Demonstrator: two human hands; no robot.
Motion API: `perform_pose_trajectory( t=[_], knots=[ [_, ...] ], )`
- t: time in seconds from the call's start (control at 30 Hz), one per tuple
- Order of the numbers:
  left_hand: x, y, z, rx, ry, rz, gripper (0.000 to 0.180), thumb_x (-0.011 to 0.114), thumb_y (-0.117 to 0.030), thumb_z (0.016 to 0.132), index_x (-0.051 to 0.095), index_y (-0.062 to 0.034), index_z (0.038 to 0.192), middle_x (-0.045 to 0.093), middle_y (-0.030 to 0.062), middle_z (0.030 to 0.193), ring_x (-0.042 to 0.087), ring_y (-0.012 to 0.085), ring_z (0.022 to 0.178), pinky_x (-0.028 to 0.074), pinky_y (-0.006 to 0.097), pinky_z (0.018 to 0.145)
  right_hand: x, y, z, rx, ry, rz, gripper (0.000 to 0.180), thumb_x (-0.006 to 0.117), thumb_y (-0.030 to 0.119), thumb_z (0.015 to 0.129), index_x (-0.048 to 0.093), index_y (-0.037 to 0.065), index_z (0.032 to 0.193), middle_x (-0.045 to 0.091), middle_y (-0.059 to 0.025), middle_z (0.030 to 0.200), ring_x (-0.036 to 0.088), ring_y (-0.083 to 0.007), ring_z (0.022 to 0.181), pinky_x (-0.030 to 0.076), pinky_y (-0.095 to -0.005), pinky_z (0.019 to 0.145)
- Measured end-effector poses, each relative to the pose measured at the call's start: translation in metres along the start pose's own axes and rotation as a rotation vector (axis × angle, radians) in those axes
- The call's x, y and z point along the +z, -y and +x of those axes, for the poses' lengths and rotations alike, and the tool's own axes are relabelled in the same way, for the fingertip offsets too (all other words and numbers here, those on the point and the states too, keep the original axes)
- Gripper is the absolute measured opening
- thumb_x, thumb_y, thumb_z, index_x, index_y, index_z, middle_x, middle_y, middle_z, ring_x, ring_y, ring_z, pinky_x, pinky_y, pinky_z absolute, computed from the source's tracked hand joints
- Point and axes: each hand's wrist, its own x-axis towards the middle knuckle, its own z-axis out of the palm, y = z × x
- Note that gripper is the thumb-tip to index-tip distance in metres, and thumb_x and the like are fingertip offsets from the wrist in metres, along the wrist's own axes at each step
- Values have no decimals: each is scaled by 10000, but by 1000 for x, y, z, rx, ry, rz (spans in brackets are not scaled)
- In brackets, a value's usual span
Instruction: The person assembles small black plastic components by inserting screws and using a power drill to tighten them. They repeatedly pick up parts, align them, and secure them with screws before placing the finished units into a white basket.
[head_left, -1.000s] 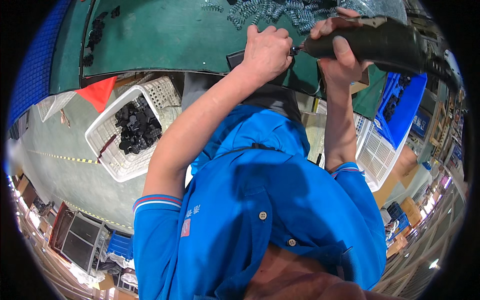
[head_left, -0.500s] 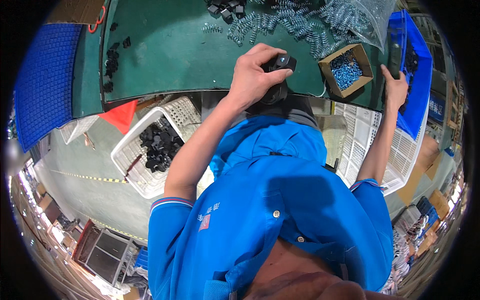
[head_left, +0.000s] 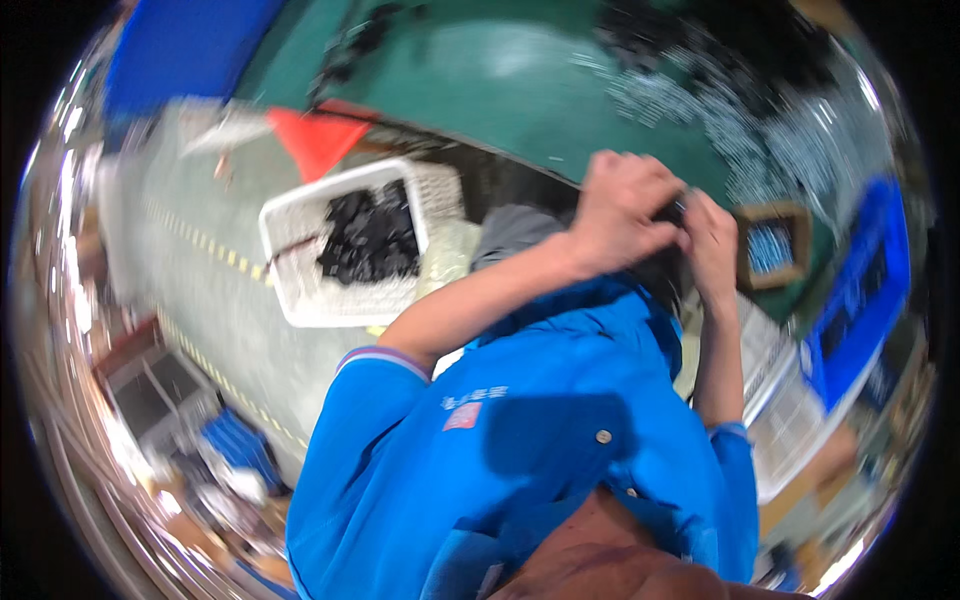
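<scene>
Over the near edge of the green table, my two hands meet. My left hand (head_left: 625, 212) is closed round a black plastic part (head_left: 672, 212), mostly hidden by the fingers. Against that same part, my right hand (head_left: 710, 240) has its fingers bent together at the top; whatever they pinch is too small and blurred to make out. Just right of it stands a small cardboard box (head_left: 790, 280) of blue-silver screws. Beyond the hands, a heap of metal springs (head_left: 700, 120) lies on the green table (head_left: 490, 90).
A blue bin (head_left: 870, 330) stands at the right, above a white crate (head_left: 790, 440). On the left, a white basket (head_left: 300, 312) holds black parts, with a red cloth-like piece (head_left: 318, 140) beyond it. More black pieces (head_left: 355, 45) lie along the table's left side. The picture is smeared by motion.
My right hand has left the side of the blue bin and come in to the black part in my left hand. The view has turned, shifting the basket and table.
</scene>
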Motion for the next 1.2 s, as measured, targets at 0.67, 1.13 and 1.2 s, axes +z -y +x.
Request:
perform_pose_trajectory(
  t=[0.67,1.13,1.2],
  knots=[
    [-99,50,-104,-428,-540,209,319,767,-188,613,699,-46,890,661,84,866,632,281,814,464,392,765,128,58,76,-100,667,-284,334,538,297,983,648,-18,1005,620,-85,846,552,-147,743,442,-292,671],
    [-167,326,-391,-1756,-565,648,473,787,-352,696,721,-101,1091,638,113,1081,596,298,1082,423,461,951,363,103,261,-1331,541,-817,608,676,83,838,480,148,1410,414,-66,1497,379,-297,1380,345,-432,1108],
    [-175,346,-399,-1915,-482,530,530,766,-394,718,683,-125,1167,596,108,1176,546,293,1167,379,501,1004,408,113,276,-1295,601,-827,677,687,148,847,407,174,1463,384,-67,1517,335,-284,1409,329,-424,1130]
  ],
)
